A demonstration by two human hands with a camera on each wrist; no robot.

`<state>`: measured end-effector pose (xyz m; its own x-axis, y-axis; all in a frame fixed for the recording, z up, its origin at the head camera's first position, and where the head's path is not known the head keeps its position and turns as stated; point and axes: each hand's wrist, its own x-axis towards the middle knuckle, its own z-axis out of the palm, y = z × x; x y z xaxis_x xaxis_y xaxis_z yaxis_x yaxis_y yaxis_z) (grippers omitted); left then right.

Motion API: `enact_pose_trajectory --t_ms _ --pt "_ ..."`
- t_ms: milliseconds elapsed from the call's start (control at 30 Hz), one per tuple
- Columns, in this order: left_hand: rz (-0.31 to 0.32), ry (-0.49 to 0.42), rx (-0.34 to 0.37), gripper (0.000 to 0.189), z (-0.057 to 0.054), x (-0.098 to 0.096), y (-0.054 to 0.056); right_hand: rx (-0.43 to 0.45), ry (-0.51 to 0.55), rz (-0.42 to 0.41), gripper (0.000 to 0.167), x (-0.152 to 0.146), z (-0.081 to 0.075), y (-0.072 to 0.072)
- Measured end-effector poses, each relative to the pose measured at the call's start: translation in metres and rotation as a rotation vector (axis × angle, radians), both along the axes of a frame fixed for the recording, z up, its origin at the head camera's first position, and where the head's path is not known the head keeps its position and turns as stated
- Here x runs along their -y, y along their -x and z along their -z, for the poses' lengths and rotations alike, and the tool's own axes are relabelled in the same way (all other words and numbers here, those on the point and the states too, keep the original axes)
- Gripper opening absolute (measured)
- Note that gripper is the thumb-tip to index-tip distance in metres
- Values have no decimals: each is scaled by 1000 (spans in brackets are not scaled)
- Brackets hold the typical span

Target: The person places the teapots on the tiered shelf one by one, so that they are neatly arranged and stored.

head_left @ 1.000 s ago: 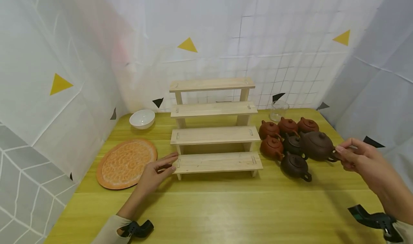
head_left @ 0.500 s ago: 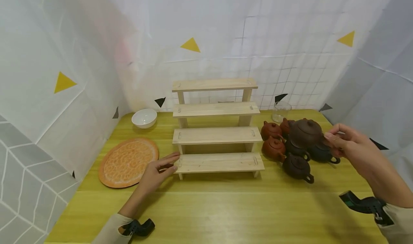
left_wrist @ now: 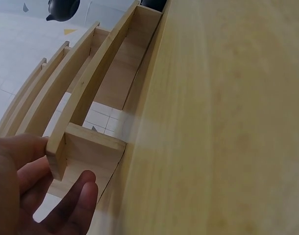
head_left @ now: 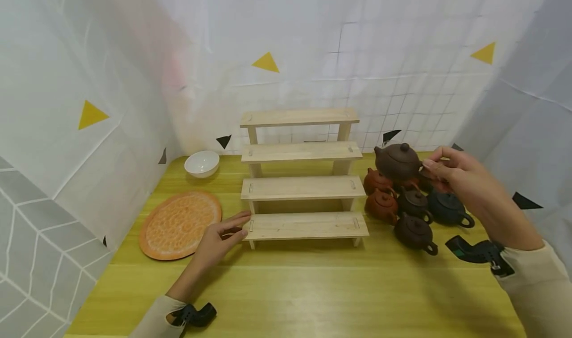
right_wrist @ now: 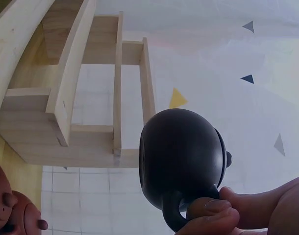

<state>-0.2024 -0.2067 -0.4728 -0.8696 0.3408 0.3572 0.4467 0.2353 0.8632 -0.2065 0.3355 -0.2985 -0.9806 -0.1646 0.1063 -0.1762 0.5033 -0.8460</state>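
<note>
In the head view a dark brown teapot is held up over the other teapots on the right. My right hand pinches it by its handle, spout pointing left. The right wrist view shows this teapot from below, thumb and fingers at its handle. A pale wooden stepped stand stands mid-table. My left hand holds the left end of its lowest step, thumb at the front corner. In the left wrist view, fingers lie under the board's end.
On the table's right stand red teapots, a dark brown teapot and a blue-black teapot. A glass behind them is mostly hidden. At left are a white bowl and a round orange mat.
My right hand has lifted the dark brown teapot from the cluster and carried it up and left, uncovering the blue-black teapot. The left hand stays at the stand.
</note>
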Motion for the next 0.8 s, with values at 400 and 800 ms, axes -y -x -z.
enact_pose_trajectory --t_ms 400,800 --pt "4 -10 39 39 2 1 -2 42 37 -19 35 24 -16 16" --pt "5 -9 77 39 0 1 -2 36 32 -1 34 46 -31 34"
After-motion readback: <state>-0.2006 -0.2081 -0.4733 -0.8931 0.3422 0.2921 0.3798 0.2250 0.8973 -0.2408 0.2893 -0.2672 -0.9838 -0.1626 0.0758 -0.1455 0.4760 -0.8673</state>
